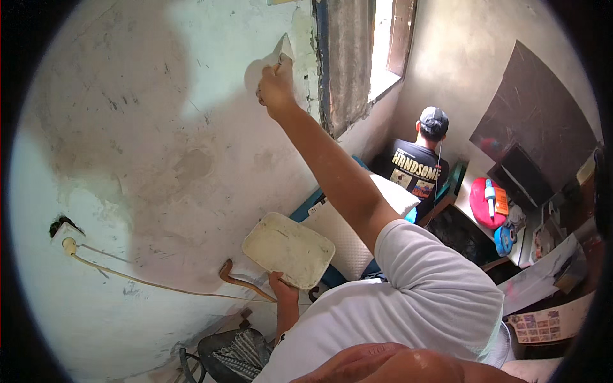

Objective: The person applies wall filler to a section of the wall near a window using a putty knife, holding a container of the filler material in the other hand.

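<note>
While someone (418, 167) in a cap (435, 117) sat near the window (385, 48), I saw the right hand (276, 88) closed around a flat, pointed blade (285, 46), high up by the patchy wall (153, 147). The left hand (285, 293) gripped the bottom edge of a cream tray (288, 247), lower down, near a bent brown stick (246, 283).

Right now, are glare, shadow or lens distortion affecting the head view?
Head view: glare whites out the window; a shadowy patch shows on the wall beside the right hand; corners go black, and the dark board near the right rim looks bowed.
</note>
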A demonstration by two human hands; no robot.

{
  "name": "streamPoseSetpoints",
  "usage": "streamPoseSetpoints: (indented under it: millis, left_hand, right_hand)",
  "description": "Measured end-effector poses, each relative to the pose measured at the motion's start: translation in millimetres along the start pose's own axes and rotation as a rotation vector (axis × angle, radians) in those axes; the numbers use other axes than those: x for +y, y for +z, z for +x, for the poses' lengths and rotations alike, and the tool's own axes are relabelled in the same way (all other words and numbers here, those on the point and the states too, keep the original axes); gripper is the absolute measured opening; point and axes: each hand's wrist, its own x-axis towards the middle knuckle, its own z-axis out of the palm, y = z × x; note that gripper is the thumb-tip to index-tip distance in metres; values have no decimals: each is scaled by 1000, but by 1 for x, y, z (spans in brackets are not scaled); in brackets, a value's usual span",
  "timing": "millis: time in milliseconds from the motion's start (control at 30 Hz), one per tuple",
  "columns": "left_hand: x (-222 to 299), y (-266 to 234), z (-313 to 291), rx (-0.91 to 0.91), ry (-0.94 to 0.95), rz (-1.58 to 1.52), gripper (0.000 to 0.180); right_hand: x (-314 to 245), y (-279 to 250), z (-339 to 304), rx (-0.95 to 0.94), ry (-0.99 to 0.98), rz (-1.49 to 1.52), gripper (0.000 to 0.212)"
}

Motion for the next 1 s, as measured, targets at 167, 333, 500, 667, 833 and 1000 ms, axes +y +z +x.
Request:
streamPoseSetpoints:
  millis: [167, 333, 500, 667, 833, 1000]
  left_hand:
    - [5, 8, -6, 0, 40, -19, 63]
    - [3, -1, -12, 14, 63, -16, 64]
    - [-3, -13, -8, -54, 48, -64, 62]
    - [-7, -5, -7, -7, 27, -42, 62]
    - [-4, 18, -24, 20, 62, -61, 62]
    - [-5, -4, -30, 1, 157, -64, 64]
  right_hand:
    - [-7, -34, 31, 147, -176, 47, 51]
    - [9, -38, 107, 119, -136, -124, 51]
    - [20, 15, 52, 154, -145, -91, 48]
    - [16, -1, -6, 4, -77, -103, 50]
    - [-1, -55, 5, 79, -40, 141, 44]
    - [6, -54, 47, 110, 19, 58, 46]
